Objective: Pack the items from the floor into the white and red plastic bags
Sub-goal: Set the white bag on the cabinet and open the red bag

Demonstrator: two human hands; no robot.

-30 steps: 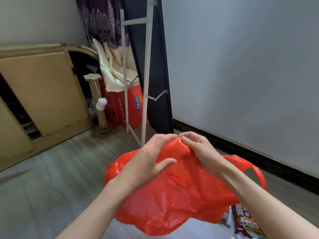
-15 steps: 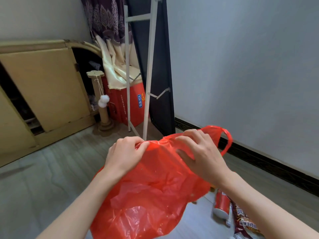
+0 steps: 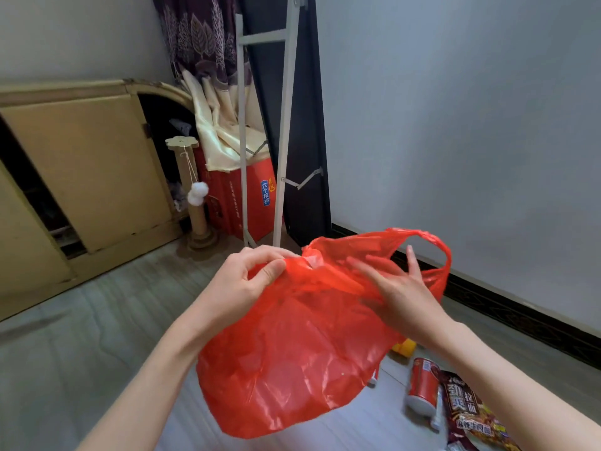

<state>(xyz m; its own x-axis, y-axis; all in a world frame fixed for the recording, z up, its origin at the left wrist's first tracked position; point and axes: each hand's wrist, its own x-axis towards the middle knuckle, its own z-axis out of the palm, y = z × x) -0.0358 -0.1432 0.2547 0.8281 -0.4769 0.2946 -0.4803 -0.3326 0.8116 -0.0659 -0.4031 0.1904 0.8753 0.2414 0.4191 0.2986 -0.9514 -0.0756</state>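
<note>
Red plastic fills the middle of the view: the red bag (image 3: 292,346) hangs in the air above the grey floor (image 3: 81,353), held up between both hands. The left hand (image 3: 247,284) pinches the bag's top edge between thumb and curled fingers. The right hand (image 3: 400,288) has its fingers spread and straight, pushed into the bag's mouth beside one handle loop, its fingertips showing blurred through the plastic. On the floor just right of the bag lie a red can (image 3: 422,385) on its side, a dark noodle packet (image 3: 468,408) beside it, and a small yellow thing (image 3: 403,348) partly hidden by the bag.
</note>
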